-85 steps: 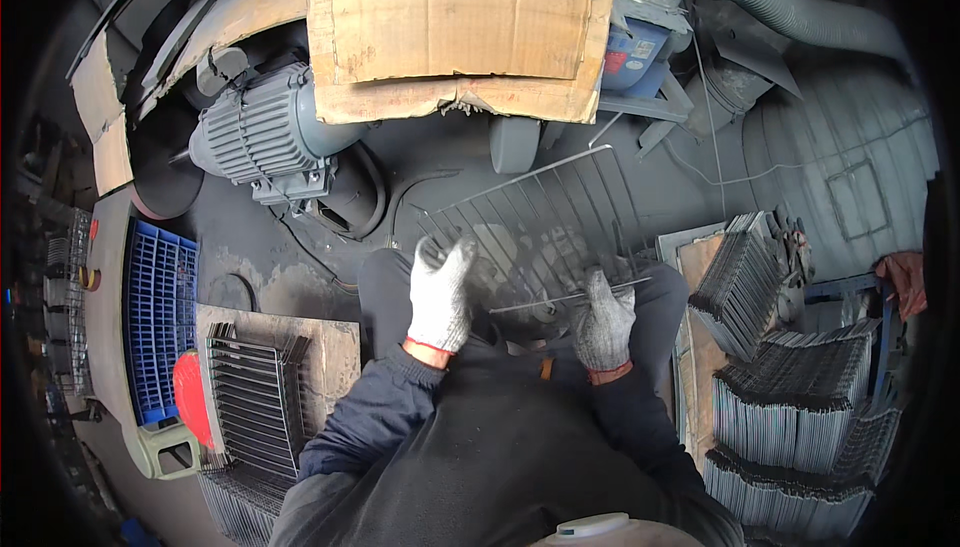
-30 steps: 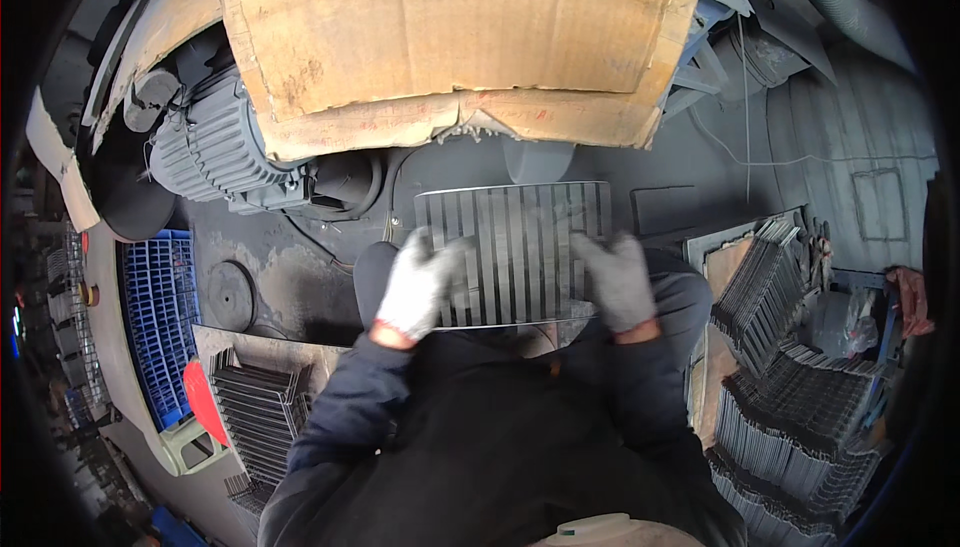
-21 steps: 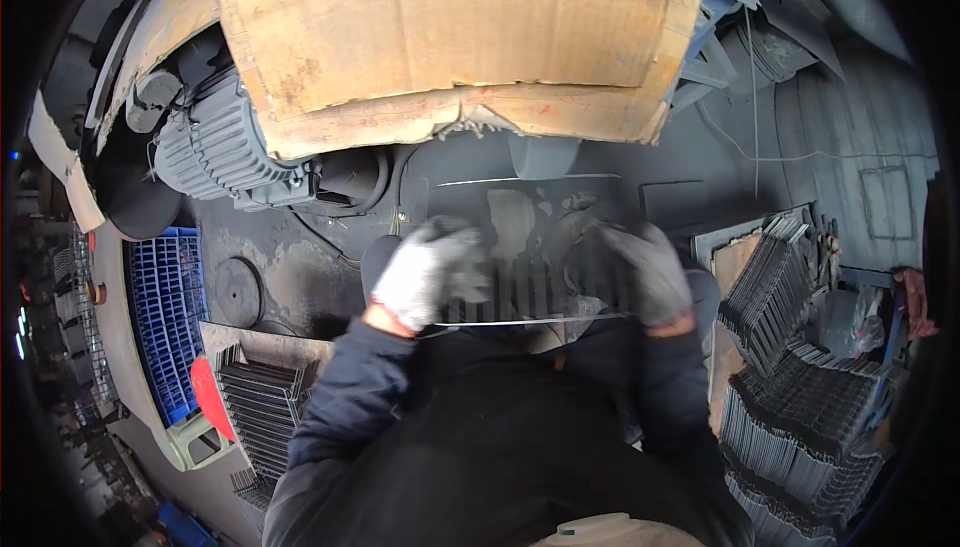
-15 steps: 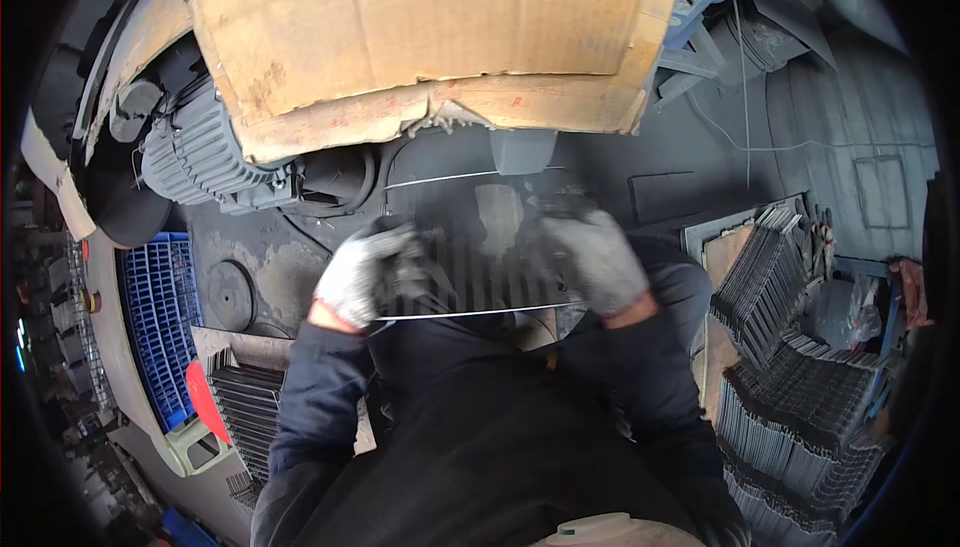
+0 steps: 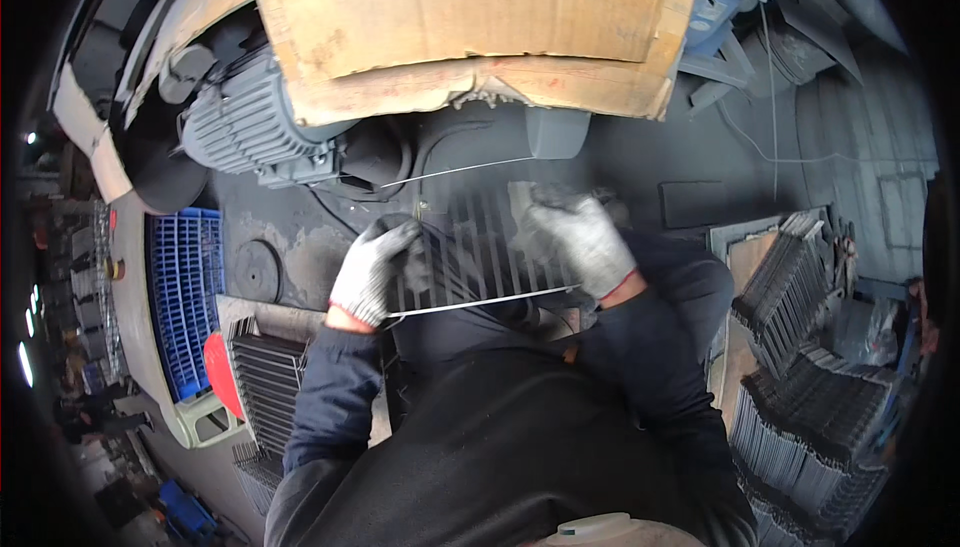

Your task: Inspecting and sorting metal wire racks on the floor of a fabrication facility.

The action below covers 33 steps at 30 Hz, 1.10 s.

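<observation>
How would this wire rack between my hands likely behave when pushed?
The wire rack is probably light for its size, being mostly gaps between thin bars. It seems fairly stiff overall: its near edge runs straight between the left hand and right hand. Single bars might flex, looking slender.

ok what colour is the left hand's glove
The left glove is whitish grey with a red cuff edge, seen in the head view.
</observation>
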Available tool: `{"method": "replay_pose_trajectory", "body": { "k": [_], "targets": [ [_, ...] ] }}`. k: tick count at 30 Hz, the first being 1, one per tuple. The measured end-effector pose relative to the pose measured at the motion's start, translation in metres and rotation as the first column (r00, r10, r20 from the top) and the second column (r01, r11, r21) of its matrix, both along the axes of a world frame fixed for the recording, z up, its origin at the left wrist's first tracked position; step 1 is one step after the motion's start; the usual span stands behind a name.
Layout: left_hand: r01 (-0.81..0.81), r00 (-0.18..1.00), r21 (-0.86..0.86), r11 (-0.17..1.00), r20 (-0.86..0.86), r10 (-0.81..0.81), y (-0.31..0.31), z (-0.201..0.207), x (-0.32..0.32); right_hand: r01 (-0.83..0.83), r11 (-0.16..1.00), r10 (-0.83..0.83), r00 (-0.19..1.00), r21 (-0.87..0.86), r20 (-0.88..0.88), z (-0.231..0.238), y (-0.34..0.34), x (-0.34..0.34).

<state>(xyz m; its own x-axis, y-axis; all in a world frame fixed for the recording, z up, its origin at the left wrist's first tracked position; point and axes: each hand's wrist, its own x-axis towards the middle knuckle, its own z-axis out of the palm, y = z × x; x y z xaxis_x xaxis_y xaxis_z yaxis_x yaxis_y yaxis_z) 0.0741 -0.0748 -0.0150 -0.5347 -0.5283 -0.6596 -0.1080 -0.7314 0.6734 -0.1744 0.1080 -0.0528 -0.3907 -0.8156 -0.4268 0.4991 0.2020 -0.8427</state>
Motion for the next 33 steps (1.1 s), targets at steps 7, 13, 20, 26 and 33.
{"method": "replay_pose_trajectory", "body": {
  "k": [7, 13, 20, 26, 33],
  "targets": [
    [0.032, 0.998, -0.486, 0.874, 0.064, -0.001, 0.051, 0.027, 0.061, -0.161, 0.987, 0.152, 0.959, -0.015, -0.238, 0.033, 0.030, 0.042],
    [0.076, 0.997, -0.683, 0.726, 0.065, -0.043, 0.082, 0.017, 0.049, 0.029, 0.988, -0.076, 0.945, -0.149, -0.318, 0.030, 0.077, 0.043],
    [0.023, 0.999, -0.804, 0.595, -0.011, -0.053, 0.091, 0.024, 0.025, 0.103, 0.961, -0.186, 0.928, -0.256, -0.322, 0.047, 0.093, 0.041],
    [0.319, 0.947, -0.837, 0.444, 0.298, -0.118, 0.096, 0.001, -0.007, 0.247, 0.937, -0.319, 0.890, -0.246, -0.324, 0.028, 0.093, 0.008],
    [0.310, 0.950, -0.790, 0.529, 0.277, -0.143, 0.079, -0.087, -0.107, 0.433, 0.899, -0.434, 0.868, -0.062, -0.241, -0.023, 0.105, -0.060]
  ]
}}
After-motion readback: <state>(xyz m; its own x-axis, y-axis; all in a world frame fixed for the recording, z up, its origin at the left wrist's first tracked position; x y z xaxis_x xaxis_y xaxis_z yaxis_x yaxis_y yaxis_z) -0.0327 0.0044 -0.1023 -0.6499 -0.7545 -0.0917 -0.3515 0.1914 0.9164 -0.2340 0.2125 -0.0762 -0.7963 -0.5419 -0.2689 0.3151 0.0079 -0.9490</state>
